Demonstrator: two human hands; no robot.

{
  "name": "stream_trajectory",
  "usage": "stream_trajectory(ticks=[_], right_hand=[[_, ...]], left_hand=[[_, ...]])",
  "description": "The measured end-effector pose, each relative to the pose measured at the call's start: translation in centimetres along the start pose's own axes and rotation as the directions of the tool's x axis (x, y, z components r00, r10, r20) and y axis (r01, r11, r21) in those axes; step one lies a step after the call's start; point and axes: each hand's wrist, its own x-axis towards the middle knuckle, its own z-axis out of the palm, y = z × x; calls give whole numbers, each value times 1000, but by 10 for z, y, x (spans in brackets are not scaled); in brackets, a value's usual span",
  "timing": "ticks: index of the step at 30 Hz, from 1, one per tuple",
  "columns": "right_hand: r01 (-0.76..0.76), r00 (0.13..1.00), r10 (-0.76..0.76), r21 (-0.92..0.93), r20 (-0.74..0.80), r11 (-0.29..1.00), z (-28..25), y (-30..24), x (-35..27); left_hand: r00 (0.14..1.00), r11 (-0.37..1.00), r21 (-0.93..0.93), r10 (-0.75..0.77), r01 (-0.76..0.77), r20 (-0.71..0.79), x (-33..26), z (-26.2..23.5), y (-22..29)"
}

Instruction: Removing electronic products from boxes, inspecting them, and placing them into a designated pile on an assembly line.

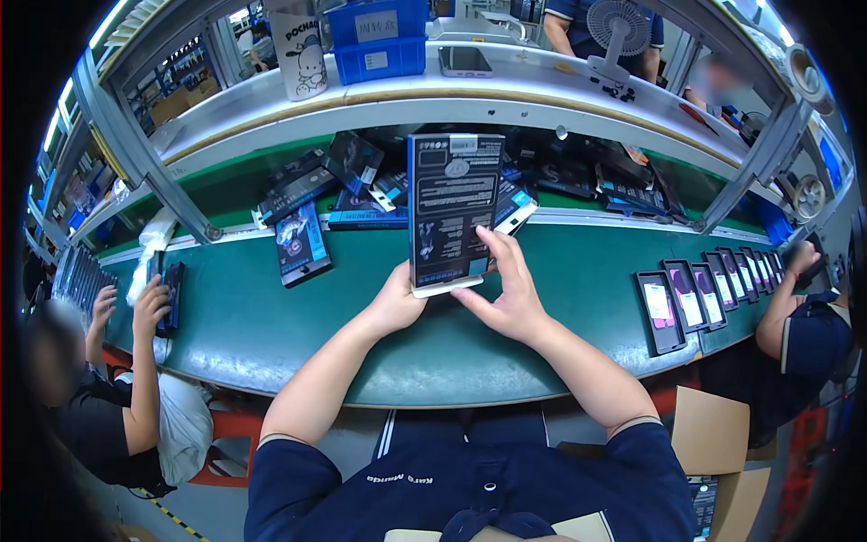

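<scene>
A flat black retail box point(457, 203) with printed text and a blue side edge stands upright before me, a pale strip showing along its bottom end. My left hand point(397, 300) grips its lower left side, fingers hidden behind it. On the lower right, my right hand point(512, 287) also holds the box, fingertips on its right edge and thumb at the bottom end. Close by on the green table lies a similar blue-and-black box point(302, 244). Another box point(515, 212) with a white end is partly hidden behind the held one.
Similar boxes point(623, 176) pile up under the shelf point(379, 95). Open black trays point(662, 312) line the table's right side. Co-workers' hands point(151, 307) handle a dark box at left; another person point(804, 325) sits right. An open carton point(713, 429) stands low right.
</scene>
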Motion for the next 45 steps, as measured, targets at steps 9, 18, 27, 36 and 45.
stream_trajectory(ticks=[9,18,27,36,45], right_hand=[[-72,997,70,49,39,996,2,1,1],[-215,973,205,91,109,972,-2,-9,0],[-89,996,89,8,21,996,1,-10,-1],[-71,997,70,-18,-14,997,3,-10,-2],[-17,1000,17,144,1,989,-4,-13,1]], left_hand=[[997,992,124,-19,9,79,4,-1,-2],[992,1000,4,-5,5,124,1,8,5],[997,915,395,55,-75,62,-5,1,-10],[996,777,626,84,-59,-11,-7,3,-4],[991,959,250,128,-133,37,-7,2,-14]])
